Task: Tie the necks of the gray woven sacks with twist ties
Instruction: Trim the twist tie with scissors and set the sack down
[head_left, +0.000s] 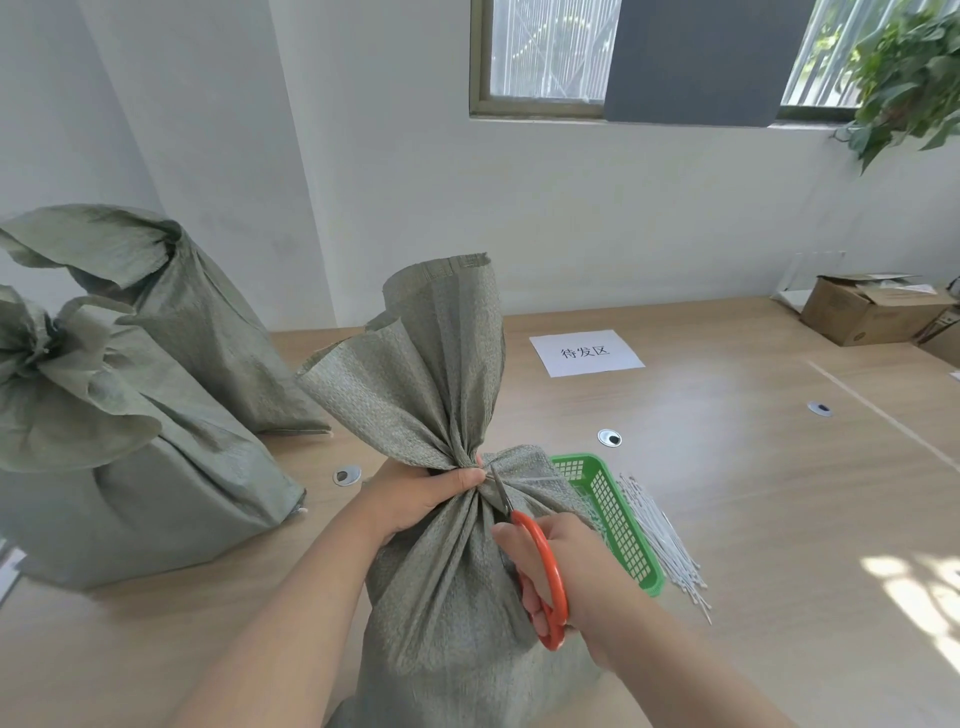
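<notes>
Head view: centre sack (447, 597) stands upright on the tabletop (727, 467) at lower middle of frame, mouth fanned out above a gathered neck (467, 467). The left hand (415, 493) has its fingers (462, 480) curled tight round that neck, prob. to keep the gathers bunched and the neck steady while a tool works beside it. The right hand (566, 571) grips orange-handled scissors (543, 543), fingers thru the loops, blade tips pointing up and touching the neck just right of the left fingertips. Looks like trimming a tie tail, tho the tie itself is too small to make out, so can't say if it's fully cinched. A green basket (618, 519) sits just right of the sack w/ a loose pile of white ties (660, 540) beside it, both within easy reach of the right hand, which makes sense for grabbing the next one. Two more gray sacks at left of frame, the rear sack (208, 322) and the near-left sack (130, 493), have necks already bunched shut; set aside, seemingly done. A paper sign (586, 352) lies at mid-frame behind, well apart from the work.
</notes>
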